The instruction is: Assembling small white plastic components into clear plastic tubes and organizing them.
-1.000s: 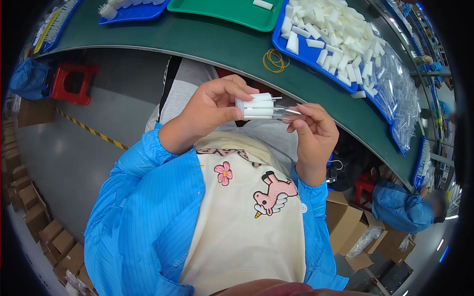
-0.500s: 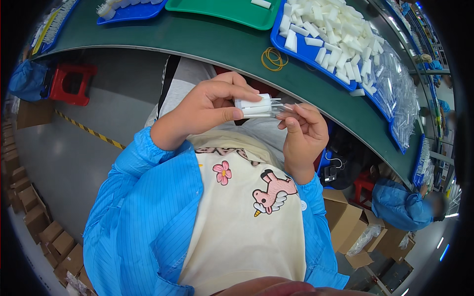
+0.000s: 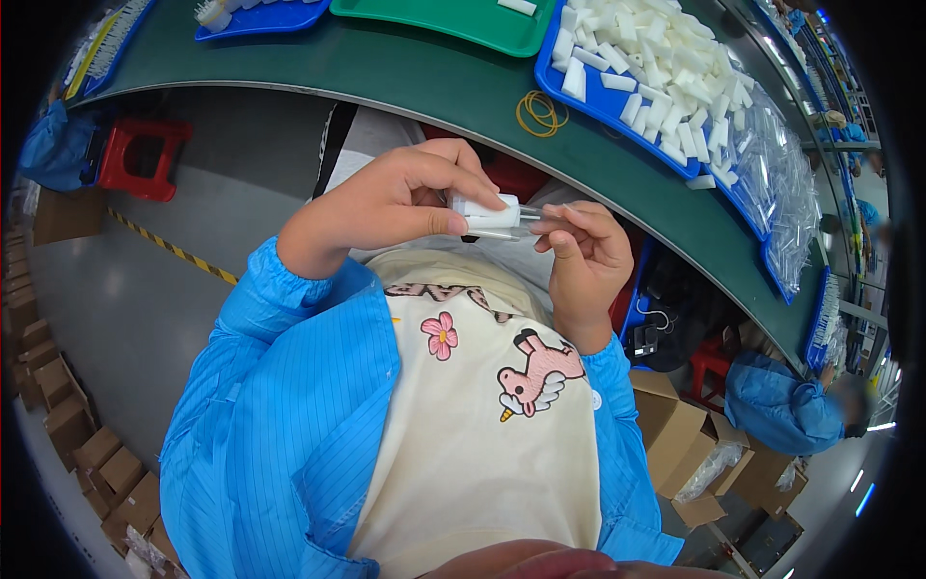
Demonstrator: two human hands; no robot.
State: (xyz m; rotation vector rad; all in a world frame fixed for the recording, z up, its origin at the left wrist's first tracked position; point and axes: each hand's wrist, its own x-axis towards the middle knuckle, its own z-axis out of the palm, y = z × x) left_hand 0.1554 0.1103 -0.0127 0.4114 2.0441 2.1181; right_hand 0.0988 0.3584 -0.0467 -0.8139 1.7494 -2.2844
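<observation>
In front of my waist, off the table's near edge, my left hand [image 3: 400, 198] pinches a short white block-like piece [image 3: 487, 220] between thumb and fingers. From the right end of that piece runs clear plastic [image 3: 531, 218], which looks like a thin sleeve or tube. My right hand [image 3: 593, 261] pinches the clear plastic's other end between thumb and fingertips. The fingers partly cover both things, so their exact fit cannot be made out.
On the green table [image 3: 386, 82], a blue tray [image 3: 617, 111] holds many white blocks. Clear plastic sleeves [image 3: 776, 193] lie to its right. Nearer are yellow rubber bands [image 3: 542, 114]. A green tray [image 3: 434, 27] stands at the back. A red stool [image 3: 145, 159] is left; cartons [image 3: 666, 425] are right.
Both hands have shifted slightly left, still gripping the white piece and the clear plastic. The whole view has moved a little.
</observation>
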